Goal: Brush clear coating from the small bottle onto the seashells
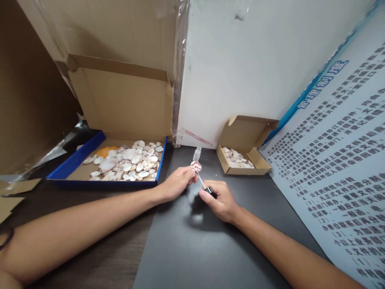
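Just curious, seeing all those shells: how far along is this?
Done, it seems: a few shells in the small box. In hand: the left hand holds one shell while the right hand brushes it with a brush. Left: the heap in the big box.

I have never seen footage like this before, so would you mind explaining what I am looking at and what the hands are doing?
There is no machine here: a camera worn on a person's head looks forward and down at their own two bare arms, so there is only this one view. The left hand pinches a small patterned shell by its fingertips. The right hand holds a thin brush with a black cap, its tip at the shell. Just behind stands a small clear bottle. On the dark table, a large blue-edged box to the left holds many pale shells, and a small cardboard box to the right holds a few more. A printed poster leans at the right.
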`<state>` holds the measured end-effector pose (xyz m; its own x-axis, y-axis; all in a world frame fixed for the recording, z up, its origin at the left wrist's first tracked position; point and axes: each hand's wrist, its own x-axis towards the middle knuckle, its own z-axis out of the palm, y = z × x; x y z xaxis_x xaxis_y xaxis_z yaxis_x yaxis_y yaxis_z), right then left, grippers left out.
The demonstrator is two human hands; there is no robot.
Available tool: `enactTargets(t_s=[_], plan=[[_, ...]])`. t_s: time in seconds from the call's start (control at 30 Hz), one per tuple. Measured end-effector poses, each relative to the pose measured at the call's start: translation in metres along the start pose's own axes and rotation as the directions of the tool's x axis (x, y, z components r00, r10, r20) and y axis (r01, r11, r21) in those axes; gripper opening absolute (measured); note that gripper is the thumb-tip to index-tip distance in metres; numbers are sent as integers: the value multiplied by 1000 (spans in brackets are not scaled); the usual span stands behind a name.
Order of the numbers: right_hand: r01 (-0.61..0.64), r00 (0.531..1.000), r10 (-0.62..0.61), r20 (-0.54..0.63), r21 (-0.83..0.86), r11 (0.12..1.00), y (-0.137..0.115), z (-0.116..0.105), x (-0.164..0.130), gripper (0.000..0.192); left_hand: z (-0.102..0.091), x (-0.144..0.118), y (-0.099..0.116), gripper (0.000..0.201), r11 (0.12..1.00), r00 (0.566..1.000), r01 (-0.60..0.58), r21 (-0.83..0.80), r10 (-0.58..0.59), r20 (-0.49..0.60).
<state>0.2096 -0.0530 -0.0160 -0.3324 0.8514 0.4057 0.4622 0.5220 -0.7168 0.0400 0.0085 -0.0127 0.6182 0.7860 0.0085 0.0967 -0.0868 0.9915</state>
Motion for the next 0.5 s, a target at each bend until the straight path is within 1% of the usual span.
enactTargets(t_s=[0.1,0.13,0.17,0.27,0.4,0.5], plan=[[-61,994,60,-94,-15,998,0,0,1,42,0,0,0,28,998,1000,6,64,-6,9],[-67,992,65,-109,-17,998,0,0,1,42,0,0,1,29,997,1000,5,83,-6,13],[-59,994,57,-98,-15,998,0,0,1,42,0,0,1,29,995,1000,3,99,-4,15],[-24,1000,24,-15,4,1000,0,0,1,43,1,-1,3,28,992,1000,-12,126,11,9],[-48,996,47,-82,0,999,0,0,1,37,2,-2,5,28,991,999,-49,122,47,17],[-18,999,17,-30,-6,1000,-1,0,2,39,2,-2,6,28,988,999,-48,144,47,11]])
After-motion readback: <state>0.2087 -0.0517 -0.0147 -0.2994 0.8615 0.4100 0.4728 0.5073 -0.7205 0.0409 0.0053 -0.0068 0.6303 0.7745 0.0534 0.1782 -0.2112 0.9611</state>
